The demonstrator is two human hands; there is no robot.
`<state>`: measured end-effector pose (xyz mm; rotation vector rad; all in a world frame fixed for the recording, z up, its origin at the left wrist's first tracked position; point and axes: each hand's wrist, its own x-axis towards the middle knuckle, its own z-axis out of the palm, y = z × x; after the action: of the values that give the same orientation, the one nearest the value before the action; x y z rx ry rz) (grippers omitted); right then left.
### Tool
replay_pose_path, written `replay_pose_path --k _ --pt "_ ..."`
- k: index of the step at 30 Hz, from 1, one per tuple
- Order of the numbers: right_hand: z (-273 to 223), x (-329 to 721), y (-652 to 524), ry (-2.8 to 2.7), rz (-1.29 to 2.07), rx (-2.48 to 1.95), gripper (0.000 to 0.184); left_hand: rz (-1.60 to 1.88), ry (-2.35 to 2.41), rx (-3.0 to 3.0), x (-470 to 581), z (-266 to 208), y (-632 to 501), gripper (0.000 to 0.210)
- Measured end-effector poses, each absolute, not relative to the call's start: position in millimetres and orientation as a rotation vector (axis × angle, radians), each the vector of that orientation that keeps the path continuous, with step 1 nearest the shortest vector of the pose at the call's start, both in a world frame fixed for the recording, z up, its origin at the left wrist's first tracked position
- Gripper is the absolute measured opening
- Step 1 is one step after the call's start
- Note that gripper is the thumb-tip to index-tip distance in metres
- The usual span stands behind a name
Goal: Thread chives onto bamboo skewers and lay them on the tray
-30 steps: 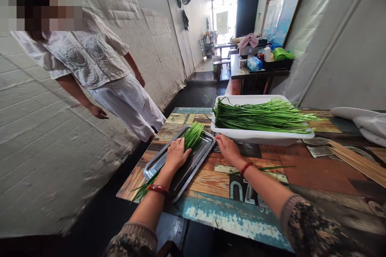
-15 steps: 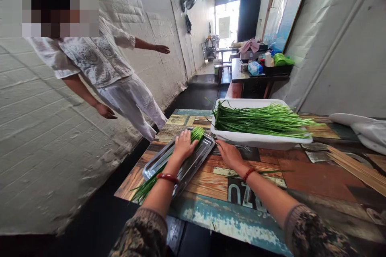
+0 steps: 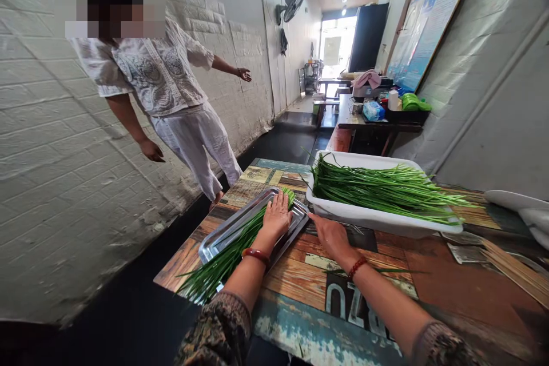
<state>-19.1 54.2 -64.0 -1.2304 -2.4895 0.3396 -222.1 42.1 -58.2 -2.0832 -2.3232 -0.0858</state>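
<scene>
A bunch of long green chives (image 3: pixel 240 245) lies lengthwise in a shallow metal tray (image 3: pixel 210 245), pale cut ends at the far side, leaf tips hanging over the near rim. My left hand (image 3: pixel 277 218) rests flat on the bunch near the cut ends, fingers stretched out. By the tray's right corner is my right hand (image 3: pixel 331 235), its fingers closed together and pointing at the rim. Whatever thin thing may be in its fingertips is too small to name. Several thin sticks (image 3: pixel 355 229) lie on the table behind that hand.
A white plastic tub (image 3: pixel 377 223) heaped with chives (image 3: pixel 381 189) stands at the table's far side. Flat wooden sticks (image 3: pixel 514 269) lie at right. Loose leaves (image 3: pixel 394 270) lie on the patterned table (image 3: pixel 295 260). Another person (image 3: pixel 171 91) stands left, beyond the table, arms apart.
The view has shifted, so things sit lower and further right. More chive leaves show left of my left forearm. The other person's far hand has turned. My hands keep nearly the same places.
</scene>
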Motion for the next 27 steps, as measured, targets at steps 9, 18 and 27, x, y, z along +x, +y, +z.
replay_pose_path --k 9,18,27 --pt "-59.1 -17.7 54.1 -2.455 0.378 -1.196 0.042 -0.097 -2.339 -2.051 -218.7 -54.2 40.9 0.061" --pt "-60.8 -11.9 59.2 -2.491 0.377 -1.177 0.041 -0.091 -2.336 -2.120 -222.3 -39.2 57.8 0.068" --pt "-62.4 -13.6 65.4 -2.528 0.264 -1.180 0.044 -0.154 -2.240 -2.204 -225.1 -61.5 56.3 0.084"
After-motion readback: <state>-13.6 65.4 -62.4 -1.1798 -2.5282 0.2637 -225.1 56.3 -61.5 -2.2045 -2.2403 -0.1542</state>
